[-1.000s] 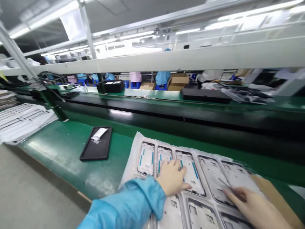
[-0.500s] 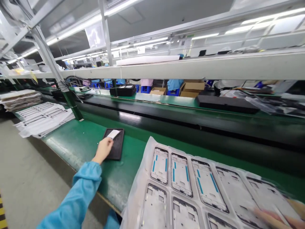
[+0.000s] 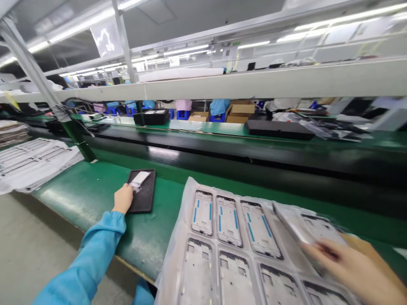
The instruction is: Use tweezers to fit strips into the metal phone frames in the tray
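Observation:
My left hand (image 3: 123, 198), in a blue sleeve, reaches out to the small black tray (image 3: 142, 191) on the green bench; its fingers curl at the tray's near-left edge, touching it. A white slip (image 3: 139, 178) lies at the tray's far end. My right hand (image 3: 346, 264) is blurred at the lower right and grips a silver phone frame (image 3: 294, 226), raised at a tilt above the plastic tray (image 3: 178, 237) that holds several phone frames with blue strips (image 3: 228, 220).
A dark conveyor belt (image 3: 254, 159) runs behind the green bench (image 3: 85, 190). White trays with frames (image 3: 34, 159) are stacked at the far left. A black box (image 3: 279, 129) and cardboard boxes (image 3: 240, 111) lie beyond the belt. A shelf beam (image 3: 254, 82) hangs overhead.
My left hand went from the frame tray over to the black tray and now rests at its edge. My right hand has lifted one frame off the plastic tray.

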Demonstrator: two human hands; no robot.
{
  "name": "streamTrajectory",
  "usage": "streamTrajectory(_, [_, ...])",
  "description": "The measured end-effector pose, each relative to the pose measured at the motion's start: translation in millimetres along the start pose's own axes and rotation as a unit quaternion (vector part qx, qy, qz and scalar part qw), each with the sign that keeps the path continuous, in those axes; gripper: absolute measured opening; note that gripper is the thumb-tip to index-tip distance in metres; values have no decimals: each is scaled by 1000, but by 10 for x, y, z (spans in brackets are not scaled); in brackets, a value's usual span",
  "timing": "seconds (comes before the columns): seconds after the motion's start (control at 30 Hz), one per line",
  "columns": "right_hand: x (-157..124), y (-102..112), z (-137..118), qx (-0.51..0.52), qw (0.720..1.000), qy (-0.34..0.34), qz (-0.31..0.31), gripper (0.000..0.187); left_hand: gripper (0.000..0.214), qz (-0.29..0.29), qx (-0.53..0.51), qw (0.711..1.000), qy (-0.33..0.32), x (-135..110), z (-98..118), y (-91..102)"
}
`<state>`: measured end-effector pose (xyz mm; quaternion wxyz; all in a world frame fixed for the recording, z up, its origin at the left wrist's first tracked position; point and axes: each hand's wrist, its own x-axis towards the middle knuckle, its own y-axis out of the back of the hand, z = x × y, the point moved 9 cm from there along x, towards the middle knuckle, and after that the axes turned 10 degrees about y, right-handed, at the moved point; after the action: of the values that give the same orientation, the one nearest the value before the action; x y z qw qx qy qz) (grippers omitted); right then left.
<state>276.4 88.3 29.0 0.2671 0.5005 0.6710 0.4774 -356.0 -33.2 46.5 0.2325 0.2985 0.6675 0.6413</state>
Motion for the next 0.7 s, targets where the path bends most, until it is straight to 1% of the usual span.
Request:
streamTrajectory(0.03, [12,-62,-233,-6,999,15,-35,45,30,-2,15,1000,-3,-18,25,15])
streamTrajectory(0.07, [21,-139,-466,-7,997,43,-67,39,32,-4,28,1000,-7,-38,51,31])
streamTrajectory(0.1, [20,-234,-633,-16,993,57,-103,33,34,-6,40,999,-13,-57,77,48])
streamTrajectory(0.13, [17,-308,-733,-42,990,60,-124,30,36,-7,51,999,-17,-70,98,63])
streamTrajectory(0.17, [14,-347,-768,-53,990,49,-124,28,37,-7,63,998,-23,-77,118,78])
streamTrajectory(0.3, [-74,-380,-666,-77,993,-9,-92,30,35,-3,106,994,-35,-52,143,128])
streamTrajectory(0.4, [-123,-357,-637,-88,993,-21,-79,32,36,1,122,992,-41,-8,135,139])
streamTrajectory(0.47, [-85,-332,-660,-98,992,-14,-79,30,41,5,106,993,-49,27,134,135])
streamTrajectory(0.53, [7,-298,-692,-110,990,8,-83,24,44,3,81,995,-55,71,122,112])
streamTrajectory(0.63, [162,-244,-714,-120,986,55,-101,18,43,0,55,997,-63,132,95,70])
streamTrajectory(0.7, [221,-201,-699,-119,983,82,-113,17,41,13,31,997,-71,150,78,74])
